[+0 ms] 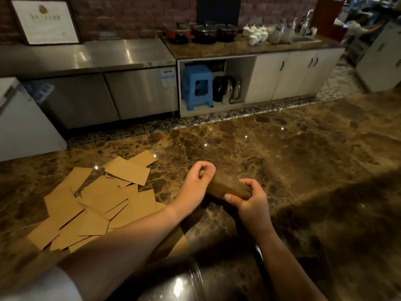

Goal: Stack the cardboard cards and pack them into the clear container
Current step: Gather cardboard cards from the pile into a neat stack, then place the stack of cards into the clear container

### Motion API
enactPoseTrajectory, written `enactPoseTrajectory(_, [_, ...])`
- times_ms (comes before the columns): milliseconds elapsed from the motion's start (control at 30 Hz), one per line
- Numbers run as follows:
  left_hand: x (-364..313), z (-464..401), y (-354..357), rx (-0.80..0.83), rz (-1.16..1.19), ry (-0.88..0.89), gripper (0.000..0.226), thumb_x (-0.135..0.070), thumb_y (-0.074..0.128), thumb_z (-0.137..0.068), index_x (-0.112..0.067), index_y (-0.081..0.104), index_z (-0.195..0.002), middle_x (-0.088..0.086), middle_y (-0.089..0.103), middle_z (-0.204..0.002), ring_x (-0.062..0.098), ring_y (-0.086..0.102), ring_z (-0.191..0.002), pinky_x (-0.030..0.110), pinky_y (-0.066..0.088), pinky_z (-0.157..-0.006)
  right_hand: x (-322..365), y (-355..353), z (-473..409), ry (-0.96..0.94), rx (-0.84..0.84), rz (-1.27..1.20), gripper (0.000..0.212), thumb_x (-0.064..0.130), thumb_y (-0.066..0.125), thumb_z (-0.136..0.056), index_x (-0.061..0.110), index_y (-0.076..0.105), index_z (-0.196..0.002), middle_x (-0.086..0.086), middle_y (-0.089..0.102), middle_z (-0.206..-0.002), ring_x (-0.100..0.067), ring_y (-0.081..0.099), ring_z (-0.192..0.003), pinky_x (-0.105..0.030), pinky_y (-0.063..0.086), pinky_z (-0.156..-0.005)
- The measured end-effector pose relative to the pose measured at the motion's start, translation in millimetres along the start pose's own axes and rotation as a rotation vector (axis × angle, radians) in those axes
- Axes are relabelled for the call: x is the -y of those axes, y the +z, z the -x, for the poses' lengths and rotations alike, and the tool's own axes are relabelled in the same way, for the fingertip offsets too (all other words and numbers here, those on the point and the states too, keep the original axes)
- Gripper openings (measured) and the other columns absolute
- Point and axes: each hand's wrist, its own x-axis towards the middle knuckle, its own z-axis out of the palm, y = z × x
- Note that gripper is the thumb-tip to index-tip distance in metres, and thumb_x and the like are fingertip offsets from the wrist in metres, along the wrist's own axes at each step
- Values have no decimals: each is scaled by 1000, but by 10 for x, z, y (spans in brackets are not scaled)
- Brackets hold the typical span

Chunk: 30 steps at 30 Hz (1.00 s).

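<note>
A thick stack of cardboard cards (230, 187) stands on edge on the brown marble counter (282, 148), held between both hands. My right hand (251, 203) grips the stack's near end, fingers curled over its top. At the far end my left hand (197, 183) lies against the stack with its fingers loosely curled above it. Several loose brown cards (97, 203) lie scattered in an overlapping pile to the left. The clear container (186, 281) shows as a glossy curved wall at the bottom edge, below my forearms.
The counter's far edge drops to a tiled floor (195, 120). Beyond it stand steel cabinets (130, 92), a blue stool (197, 85) in an open cupboard, and a back counter with pots (204, 32) and white cups (256, 33).
</note>
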Motion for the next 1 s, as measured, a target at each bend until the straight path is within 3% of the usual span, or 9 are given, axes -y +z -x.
enactPoseTrajectory(67, [-307, 190, -229, 72, 23, 116, 52, -42, 80, -82, -41, 54, -126, -11, 62, -127, 5, 61, -118, 19, 52, -92, 229, 34, 56, 29, 24, -253, 41, 14, 87, -70, 29, 64, -101, -8, 72, -98, -20, 73, -86, -36, 62, -67])
enactPoseTrajectory(133, [-590, 450, -410, 67, 34, 193, 77, -36, 91, -69, -48, 50, -133, -16, 61, -131, 6, 59, -124, 23, 53, -95, 456, 146, 156, 33, 176, -545, 40, 9, 83, -68, 24, 65, -101, -9, 76, -95, -22, 75, -80, -31, 60, -61])
enactPoseTrajectory(267, [-956, 1070, -610, -144, 26, 315, 57, -26, 84, -68, -52, 62, -114, -10, 73, -110, 15, 71, -104, 32, 60, -76, 790, 588, 478, 83, 540, -929, 61, 6, 79, -62, 9, 54, -117, -24, 70, -108, -37, 69, -94, -46, 57, -73])
enactPoseTrajectory(400, [-1182, 1615, -918, -276, -283, 479, 54, -21, 76, -78, -57, 59, -114, -28, 68, -109, 2, 66, -104, 15, 53, -83, 1117, 842, 737, -73, 615, -679, 55, 11, 85, -55, 5, 55, -100, -18, 71, -93, -34, 70, -84, -41, 58, -66])
enactPoseTrajectory(467, [-1222, 1827, -1047, -316, -446, 525, 55, -17, 75, -79, -51, 58, -118, -36, 63, -114, -4, 62, -108, 10, 47, -88, 1238, 867, 849, -262, 640, -456, 48, 15, 86, -62, 7, 59, -101, -11, 73, -99, -30, 70, -93, -41, 58, -75])
enactPoseTrajectory(633, [-1201, 2336, -1199, -384, -574, 536, 58, -20, 73, -77, -50, 57, -124, -39, 61, -118, -7, 61, -110, 4, 43, -87, 1416, 891, 1215, -514, 724, -234, 45, 24, 79, -77, 38, 61, -116, 7, 72, -114, -15, 68, -109, -28, 55, -92])
enactPoseTrajectory(767, [-1030, 2633, -1232, -438, -508, 479, 67, -16, 75, -79, -53, 51, -130, -34, 60, -123, 0, 62, -115, 14, 50, -91, 1450, 932, 1407, -506, 830, -172, 48, 19, 86, -72, 27, 61, -113, 12, 71, -113, -8, 69, -106, -19, 54, -89])
enactPoseTrajectory(900, [-915, 2837, -1228, -492, -343, 353, 77, -19, 80, -75, -62, 41, -125, -26, 64, -122, 3, 63, -116, 19, 52, -93, 1476, 987, 1609, -458, 865, -149, 46, 14, 76, -71, 21, 59, -113, 12, 71, -112, -6, 69, -104, -18, 55, -84])
enactPoseTrajectory(1000, [-825, 3016, -1322, -505, -213, 271, 79, -35, 84, -71, -63, 40, -130, -27, 61, -128, 1, 59, -122, 31, 55, -96, 1441, 938, 1668, -206, 931, -234, 46, 15, 84, -73, 29, 65, -113, 9, 74, -111, -12, 72, -102, -20, 58, -75])
